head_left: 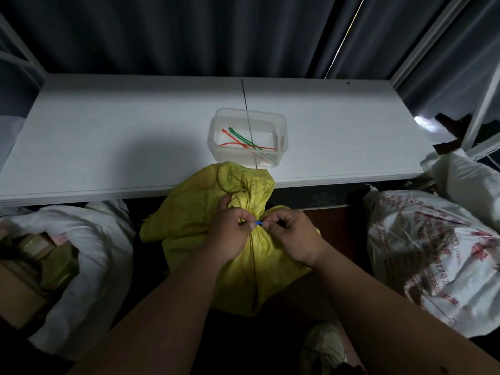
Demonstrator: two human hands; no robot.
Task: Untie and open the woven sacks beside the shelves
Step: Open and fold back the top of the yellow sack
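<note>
A long white shelf point(108, 136) spans the view in front of dark curtains point(189, 33). Below its front edge stand three woven sacks. The white sack on the right point(433, 253) carries red printing; the digits "2023" are readable, the rest too blurred to make out. An open white sack on the left point(89, 253) shows boxes inside. Between them the yellow sack point(243, 266) stands with its neck gathered; its faint printing cannot be read. The left hand point(230, 234) grips the bunched neck and pinches a small blue tie point(259, 223) there; the right hand point(292, 234), fingers curled, pinches the same tie from the other side. A clear plastic tub point(216, 136) on the shelf holds red and green cable ties point(243, 139).
</note>
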